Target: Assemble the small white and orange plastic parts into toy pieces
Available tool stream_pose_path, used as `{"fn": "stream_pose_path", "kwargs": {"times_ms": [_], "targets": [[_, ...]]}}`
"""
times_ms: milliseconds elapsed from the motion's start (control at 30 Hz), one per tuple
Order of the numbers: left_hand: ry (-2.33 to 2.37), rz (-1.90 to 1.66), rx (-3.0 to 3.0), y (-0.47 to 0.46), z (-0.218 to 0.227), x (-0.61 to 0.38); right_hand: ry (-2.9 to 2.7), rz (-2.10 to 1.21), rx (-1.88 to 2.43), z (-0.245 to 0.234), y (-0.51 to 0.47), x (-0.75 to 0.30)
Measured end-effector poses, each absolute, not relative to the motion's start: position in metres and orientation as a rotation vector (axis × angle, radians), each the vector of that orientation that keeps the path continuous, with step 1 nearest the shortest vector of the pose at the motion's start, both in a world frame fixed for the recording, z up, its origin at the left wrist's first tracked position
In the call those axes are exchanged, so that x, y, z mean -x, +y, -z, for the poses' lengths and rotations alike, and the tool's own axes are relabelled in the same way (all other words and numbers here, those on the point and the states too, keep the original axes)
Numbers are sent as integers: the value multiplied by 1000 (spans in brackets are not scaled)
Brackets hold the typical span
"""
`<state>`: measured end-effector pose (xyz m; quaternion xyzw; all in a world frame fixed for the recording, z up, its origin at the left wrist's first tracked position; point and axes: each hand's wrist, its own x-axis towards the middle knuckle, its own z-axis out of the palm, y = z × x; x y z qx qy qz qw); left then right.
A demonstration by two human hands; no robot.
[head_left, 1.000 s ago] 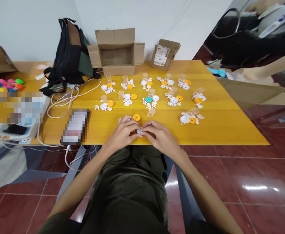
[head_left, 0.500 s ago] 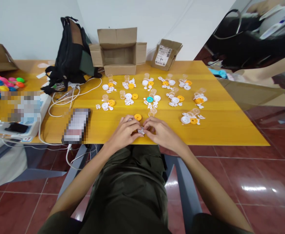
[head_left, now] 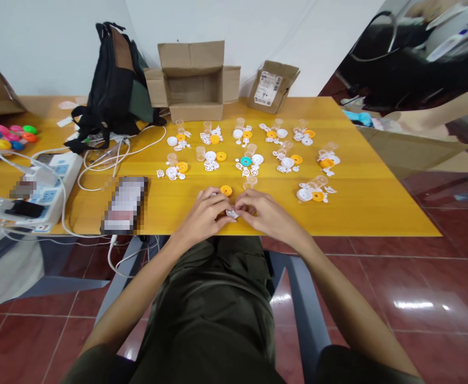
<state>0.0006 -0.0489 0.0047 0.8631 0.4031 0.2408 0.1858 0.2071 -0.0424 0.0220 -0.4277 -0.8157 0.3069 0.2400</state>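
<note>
Head view: the only view, looking down over the person's lap at the near edge of the table (head_left: pixel 362 202).
Left hand (head_left: pixel 204 213): fingers curled inward, its tips pinching the small white part (head_left: pixel 231 214) from the left.
Right hand (head_left: pixel 264 212): fingers bent too, its tips closed on the same part from the right, so the two hands meet fingertip to fingertip.
Small white part: held between both hands just over the table's near edge; its exact shape is too small to tell.
Orange disc (head_left: pixel 226 190): flat on the table just beyond the left hand's fingertips.
Clear cup (head_left: pixel 250 183): just beyond the right hand's fingertips, beside the orange disc.
Part sets (head_left: pixel 314 194): little groups of white pieces, orange discs and clear cups laid in rows farther out from both hands; the nearest group lies to the right of the right hand.
Teal disc (head_left: pixel 245 161): in one group beyond the clear cup.
Phone (head_left: pixel 124 205): flat on the table, well to the left of the left hand.
Power strip (head_left: pixel 52 184): farther left, with white cables around it.
Backpack (head_left: pixel 116 80): upright, far beyond the left hand.
Cardboard box (head_left: pixel 192 80): open, at the table's far edge, just right of the backpack.
</note>
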Motion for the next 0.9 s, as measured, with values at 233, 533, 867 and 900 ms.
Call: {"fn": "stream_pose_path", "kwargs": {"times_ms": [233,533,867,900], "targets": [[1137,-679,-2433,-49,-3,0,-2259,-800,1166,-20,-43,-209],[1114,-713,-2426,-48,-3,0,-2244,-811,1169,-22,-44,-208],[1104,-732,-2465,-48,-1,0,-2218,-781,1115,-15,-44,-213],[1103,-734,-2470,-48,-1,0,-2227,-749,1098,-14,-45,-214]]}}
